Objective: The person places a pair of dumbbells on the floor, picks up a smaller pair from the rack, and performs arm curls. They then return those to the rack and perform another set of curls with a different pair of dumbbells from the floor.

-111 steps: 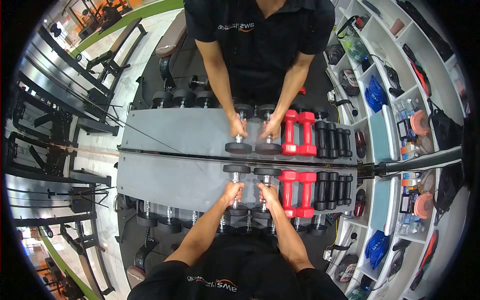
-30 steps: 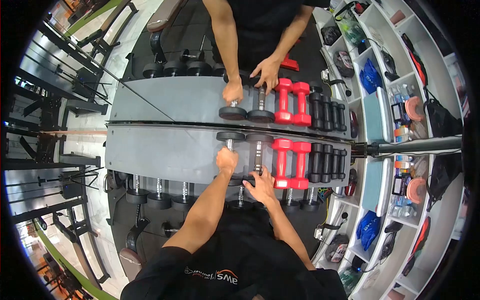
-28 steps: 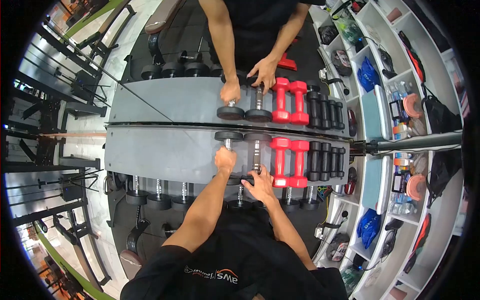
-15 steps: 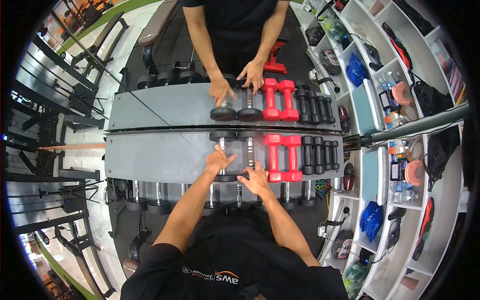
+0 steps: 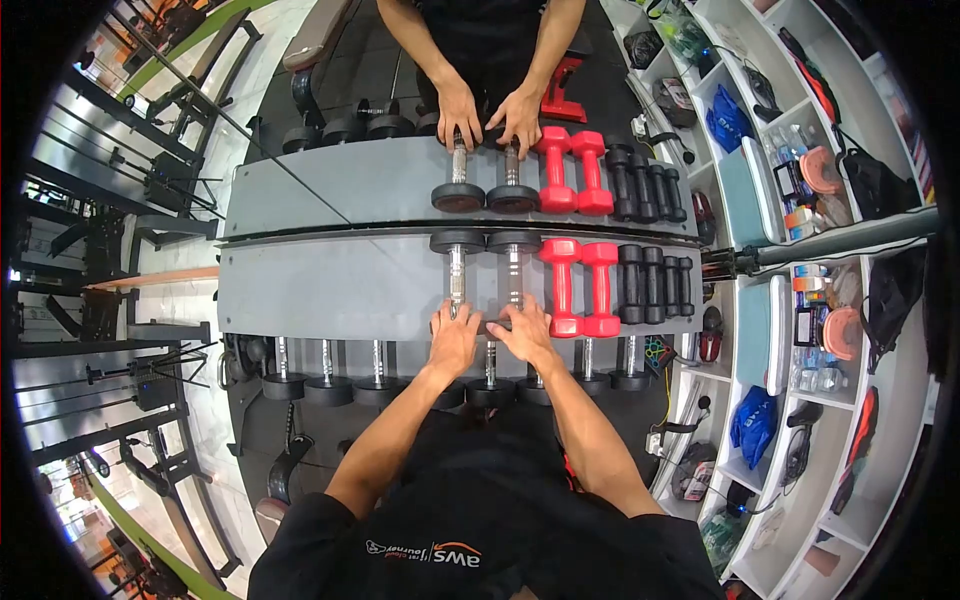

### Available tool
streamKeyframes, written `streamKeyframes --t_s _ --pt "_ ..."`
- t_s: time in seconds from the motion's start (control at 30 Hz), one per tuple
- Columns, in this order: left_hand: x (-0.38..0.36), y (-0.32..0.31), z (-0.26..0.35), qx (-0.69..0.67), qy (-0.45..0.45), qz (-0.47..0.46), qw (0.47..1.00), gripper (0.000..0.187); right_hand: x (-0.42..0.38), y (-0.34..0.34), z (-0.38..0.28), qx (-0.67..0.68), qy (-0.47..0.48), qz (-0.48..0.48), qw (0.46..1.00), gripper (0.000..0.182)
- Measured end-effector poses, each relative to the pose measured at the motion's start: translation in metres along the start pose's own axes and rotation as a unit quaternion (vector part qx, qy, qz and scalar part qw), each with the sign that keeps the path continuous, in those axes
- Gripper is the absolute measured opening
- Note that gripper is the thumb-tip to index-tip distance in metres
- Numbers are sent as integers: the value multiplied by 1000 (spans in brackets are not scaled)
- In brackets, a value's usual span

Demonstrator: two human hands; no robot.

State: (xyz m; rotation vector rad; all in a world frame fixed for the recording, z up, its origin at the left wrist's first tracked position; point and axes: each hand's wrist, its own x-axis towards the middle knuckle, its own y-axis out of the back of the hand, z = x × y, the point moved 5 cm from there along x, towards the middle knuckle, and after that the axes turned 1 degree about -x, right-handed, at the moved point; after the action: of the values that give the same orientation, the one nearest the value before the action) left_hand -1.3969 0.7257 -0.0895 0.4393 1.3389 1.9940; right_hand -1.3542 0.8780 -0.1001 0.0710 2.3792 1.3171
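Note:
Two black-headed dumbbells with metal handles, a left one (image 5: 457, 270) and a right one (image 5: 515, 268), lie side by side on the grey shelf (image 5: 330, 290). My left hand (image 5: 455, 340) is closed over the near head of the left dumbbell, its fingertips reaching the handle. Over the near end of the right dumbbell, my right hand (image 5: 525, 335) is closed in the same way, thumb turned inward. Both near heads are mostly hidden by my hands. Just right of them stand two red dumbbells (image 5: 563, 290).
Several small black dumbbells (image 5: 655, 285) sit at the shelf's right end. A mirror behind reflects the shelf and arms. Below the front edge is a lower row of dumbbells (image 5: 378, 385). White cubbies (image 5: 740, 480) with bags and bottles are on the right, gym machines on the left.
My left hand has moved right and back from the handle onto the left dumbbell's near end. My right hand has settled over the right dumbbell's end. The camera view has shifted slightly.

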Motion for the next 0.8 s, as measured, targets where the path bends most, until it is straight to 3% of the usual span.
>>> streamKeyframes --t_s 0.3,0.43,0.57,0.7,0.8 --pt "2 2 5 -9 26 27 999 36 3 -2 2 -16 12 -7 1000 47" --pt "1 -1 4 6 40 10 999 42 1 -1 0 -16 19 -11 1000 47" --pt "1 2 12 51 111 -31 992 43 2 -2 1 -16 35 -14 999 50" --pt "-5 -2 16 -12 161 3 987 49 1 -4 4 -15 48 -22 998 56" --pt "-18 -7 26 -9 168 96 981 61 2 -2 5 -14 53 -29 998 65"
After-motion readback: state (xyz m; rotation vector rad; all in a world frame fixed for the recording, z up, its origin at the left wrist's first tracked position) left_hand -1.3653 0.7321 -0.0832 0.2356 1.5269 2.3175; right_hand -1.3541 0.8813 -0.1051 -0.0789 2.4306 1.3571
